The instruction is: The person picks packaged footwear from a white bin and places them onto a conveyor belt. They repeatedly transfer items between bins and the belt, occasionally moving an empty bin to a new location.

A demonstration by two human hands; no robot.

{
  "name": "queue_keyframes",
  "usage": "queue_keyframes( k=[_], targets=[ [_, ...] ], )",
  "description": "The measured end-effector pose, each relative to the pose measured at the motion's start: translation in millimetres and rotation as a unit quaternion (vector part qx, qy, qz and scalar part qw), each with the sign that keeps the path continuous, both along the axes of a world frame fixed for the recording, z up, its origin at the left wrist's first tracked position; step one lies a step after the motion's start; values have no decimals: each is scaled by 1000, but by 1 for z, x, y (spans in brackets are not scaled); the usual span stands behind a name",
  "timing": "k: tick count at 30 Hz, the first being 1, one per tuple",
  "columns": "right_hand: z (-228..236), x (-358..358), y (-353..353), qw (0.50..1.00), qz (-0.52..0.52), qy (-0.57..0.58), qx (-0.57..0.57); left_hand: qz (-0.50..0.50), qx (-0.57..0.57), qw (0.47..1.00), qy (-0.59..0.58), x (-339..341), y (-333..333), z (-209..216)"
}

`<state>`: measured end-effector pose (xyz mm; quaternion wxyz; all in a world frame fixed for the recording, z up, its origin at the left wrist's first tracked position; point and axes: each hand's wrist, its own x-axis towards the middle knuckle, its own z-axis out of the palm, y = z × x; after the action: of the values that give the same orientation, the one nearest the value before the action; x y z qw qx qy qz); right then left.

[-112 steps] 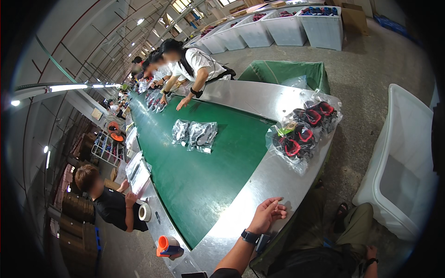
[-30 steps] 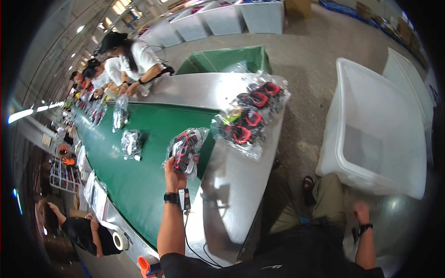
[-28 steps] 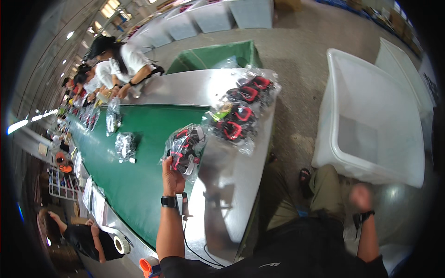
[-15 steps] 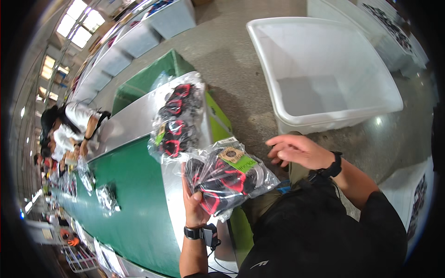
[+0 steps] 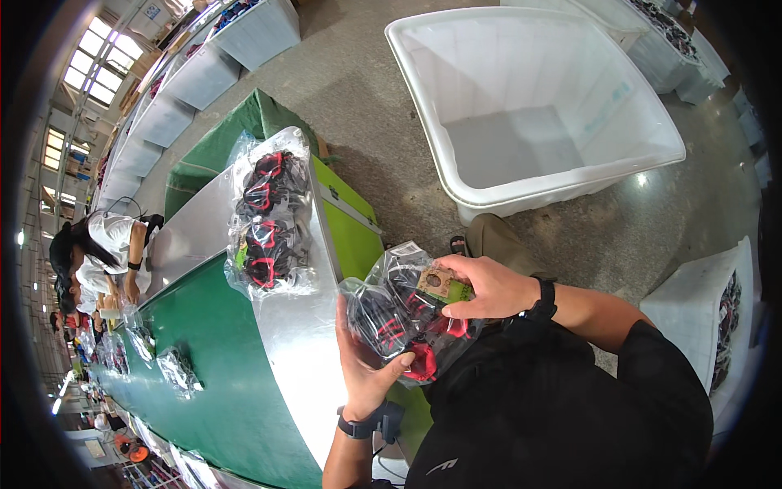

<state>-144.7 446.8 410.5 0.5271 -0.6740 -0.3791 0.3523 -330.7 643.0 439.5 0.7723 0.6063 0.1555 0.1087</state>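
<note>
In front of my body I hold a clear plastic bag (image 5: 383, 326) packed with black-and-red items whose kind I cannot make out. A brown and green label shows through its upper right part. My left hand (image 5: 366, 375) grips the bag's lower left side, thumb on top and fingers beneath. From the right, my right hand (image 5: 493, 289) closes on the upper right side beside the label, partly covering it. Similar clear bags with black-and-red contents (image 5: 270, 216) lie in a row on the metal table end (image 5: 297, 326), left of the held bag.
A large white tub (image 5: 456, 175) stands on the floor ahead. Left is a green conveyor belt (image 5: 220, 326) carrying several bagged items (image 5: 177, 368). Beyond the table end sits a green fabric-covered bin (image 5: 195, 175). A co-worker (image 5: 110, 244) leans over the belt's far side. Another white bin (image 5: 692, 310) stands right.
My right hand has moved left and down and taken hold of the bag's right side. The left hand keeps its grip while the bag has turned. The view has shifted.
</note>
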Motion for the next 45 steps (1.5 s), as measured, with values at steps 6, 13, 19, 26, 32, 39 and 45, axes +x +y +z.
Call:
queue_keyframes(
  k=[6,13,19,26,32,39,45],
  targets=[
    [10,1,-8,999,-3,36,-38,17,-1,1000,-5,2,-5,-1],
    [2,-2,-15,994,-56,88,21,53,-4,998,20,3,-12,1],
    [-4,-3,-14,990,-78,107,48,51,-4,998,24,4,-16,4],
    [-3,-2,-15,980,-92,161,72,62,10,998,16,7,-18,5],
    [-11,-3,-26,964,-62,256,42,87,-24,995,44,16,-36,11],
    [-47,8,-128,928,-213,296,71,-135,14,982,132,47,-54,16],
    [-45,-42,-399,775,-611,91,133,-261,61,953,140,72,-51,6]
  ],
)
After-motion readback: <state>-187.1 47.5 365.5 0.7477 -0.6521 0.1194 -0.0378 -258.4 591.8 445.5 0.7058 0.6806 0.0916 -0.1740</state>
